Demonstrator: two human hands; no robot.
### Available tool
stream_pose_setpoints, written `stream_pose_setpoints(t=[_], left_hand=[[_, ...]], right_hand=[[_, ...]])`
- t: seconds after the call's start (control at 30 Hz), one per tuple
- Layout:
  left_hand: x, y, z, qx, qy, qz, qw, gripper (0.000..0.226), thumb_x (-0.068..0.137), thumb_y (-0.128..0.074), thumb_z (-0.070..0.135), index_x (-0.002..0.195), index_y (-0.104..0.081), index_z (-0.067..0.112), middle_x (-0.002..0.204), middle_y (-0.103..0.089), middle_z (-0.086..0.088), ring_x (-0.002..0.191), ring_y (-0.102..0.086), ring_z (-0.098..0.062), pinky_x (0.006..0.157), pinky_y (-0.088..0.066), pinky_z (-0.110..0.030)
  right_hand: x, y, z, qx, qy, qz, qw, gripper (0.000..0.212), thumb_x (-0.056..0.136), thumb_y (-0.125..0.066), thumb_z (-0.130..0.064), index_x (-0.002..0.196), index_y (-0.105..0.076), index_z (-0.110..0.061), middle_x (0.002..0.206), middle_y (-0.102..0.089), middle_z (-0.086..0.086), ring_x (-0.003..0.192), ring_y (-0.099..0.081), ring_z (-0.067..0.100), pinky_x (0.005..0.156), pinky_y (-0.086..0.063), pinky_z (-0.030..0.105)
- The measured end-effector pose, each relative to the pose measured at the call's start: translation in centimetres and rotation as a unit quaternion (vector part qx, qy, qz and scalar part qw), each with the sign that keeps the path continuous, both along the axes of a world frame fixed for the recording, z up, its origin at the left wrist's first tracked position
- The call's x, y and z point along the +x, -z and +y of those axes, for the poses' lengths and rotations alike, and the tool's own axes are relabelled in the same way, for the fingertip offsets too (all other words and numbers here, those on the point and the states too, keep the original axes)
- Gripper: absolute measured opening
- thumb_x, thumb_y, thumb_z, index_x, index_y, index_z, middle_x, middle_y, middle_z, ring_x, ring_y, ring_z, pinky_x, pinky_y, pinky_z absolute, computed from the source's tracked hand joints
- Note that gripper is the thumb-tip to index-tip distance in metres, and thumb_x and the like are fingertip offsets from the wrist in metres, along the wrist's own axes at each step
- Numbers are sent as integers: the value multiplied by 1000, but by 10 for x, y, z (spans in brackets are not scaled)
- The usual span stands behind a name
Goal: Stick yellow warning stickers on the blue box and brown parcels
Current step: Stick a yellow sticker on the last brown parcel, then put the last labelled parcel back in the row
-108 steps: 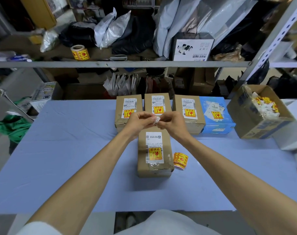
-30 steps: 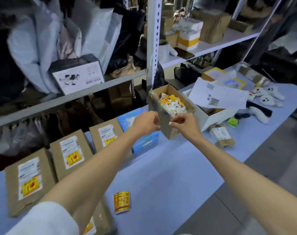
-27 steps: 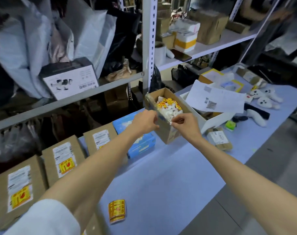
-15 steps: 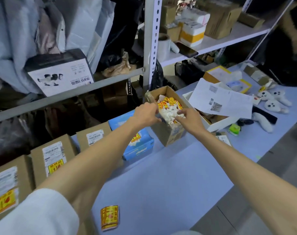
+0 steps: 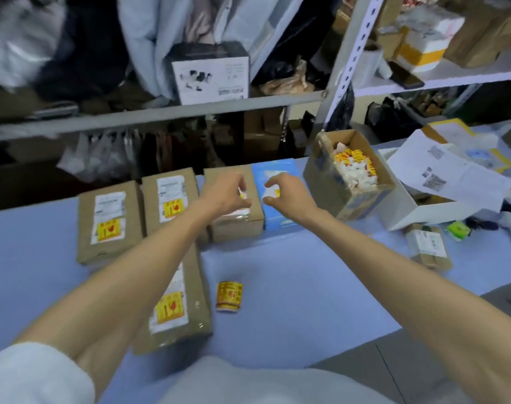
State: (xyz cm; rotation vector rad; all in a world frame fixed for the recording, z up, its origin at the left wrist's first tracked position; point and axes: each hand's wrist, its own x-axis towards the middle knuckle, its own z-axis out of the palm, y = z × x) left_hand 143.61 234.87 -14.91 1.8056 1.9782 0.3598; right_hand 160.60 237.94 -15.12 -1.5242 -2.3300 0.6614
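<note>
1. Head view: shows a pale blue table in front of shelving, with both bare forearms reaching forward over it.
2. Puts the left hand above the right brown parcel, fingers curled in toward the thumb. Too blurred to tell whether pinching something or empty.
3. Puts the right hand just beside the left, over the blue box. Fingers loosely curled, thumb apart from them, gripping nothing visible.
4. Lines up three parcels side by side toward the back of the table:
   - the left brown parcel, bearing a yellow sticker low on its white label;
   - the middle brown parcel, bearing a second yellow sticker;
   - the right brown parcel, its label mostly hidden under the left hand.
5. Sets the blue box right against the right brown parcel, at the right end of that row.
6. Places the front brown parcel nearer the body, partly under the left forearm, with a third yellow sticker on its label.
7. Leaves a curled sticker strip on the table just right of the front brown parcel, well apart from both hands.
8. Stands an open carton right of the blue box, filled with white and yellow scraps.
9. Shows beyond the carton a white box under loose papers, and a small parcel near the table's right edge.
</note>
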Motion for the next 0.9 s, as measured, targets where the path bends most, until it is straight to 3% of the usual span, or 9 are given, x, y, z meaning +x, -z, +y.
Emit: stream_pose_setpoints(t=[0.13,0.23,0.33,0.4,0.47,0.67,0.8,0.9], left_hand=[[-50,9,-66,-17,-67,20,997,28,73,-70,32,97,-61,20,96,-68,0,94,-61,-23,76,-48,-34],[-81,26,-114,-16,-108,-19,994,21,78,-69,24,97,-62,18,96,-69,-3,92,-63,-24,79,-51,-36],[-101,52,-158,14,-156,-82,984,17,82,-64,10,98,-64,14,96,-68,-5,92,-63,-23,82,-51,-35],[-107,70,-182,41,-183,-112,976,23,80,-63,5,102,-63,13,102,-66,-4,98,-61,-22,86,-50,-33],[-108,87,-201,57,-208,-125,969,33,78,-62,3,109,-60,13,113,-60,-5,108,-55,-23,91,-46,-31],[-100,114,-230,35,-248,-142,958,69,71,-77,15,130,-40,13,132,-41,-4,121,-43,-22,90,-31,-22],[-93,120,-242,39,-300,-238,923,78,73,-78,18,138,-35,18,141,-38,-1,125,-44,-18,96,-38,-27],[-96,125,-251,21,-327,-337,882,85,72,-81,19,142,-34,23,142,-46,1,121,-48,-13,95,-44,-30]], right_hand=[[-51,4,-38,-3,-61,-13,998,40,82,-71,-21,119,-61,-9,127,-59,10,121,-51,25,95,-37,30],[-78,12,-67,-26,-90,-32,995,41,84,-70,-21,121,-61,-8,127,-58,12,122,-51,28,98,-42,36],[-97,29,-95,-49,-98,-27,994,33,82,-70,-16,113,-66,-4,117,-65,15,111,-58,31,88,-48,34],[-103,43,-113,-69,-100,-20,992,33,81,-72,-17,110,-65,-3,115,-65,15,108,-59,30,80,-44,29],[-106,56,-131,-97,-96,-5,991,39,82,-72,-17,116,-62,-2,119,-63,15,111,-58,30,84,-45,33],[-107,87,-172,-215,-13,88,973,43,82,-67,-7,121,-53,-4,118,-62,12,101,-62,26,82,-54,40],[-103,96,-184,-256,44,151,954,46,87,-66,-15,130,-51,-8,125,-62,8,97,-62,17,72,-52,27],[-100,101,-192,-263,56,182,946,51,88,-65,-21,136,-49,-14,130,-60,5,101,-63,18,79,-54,30]])
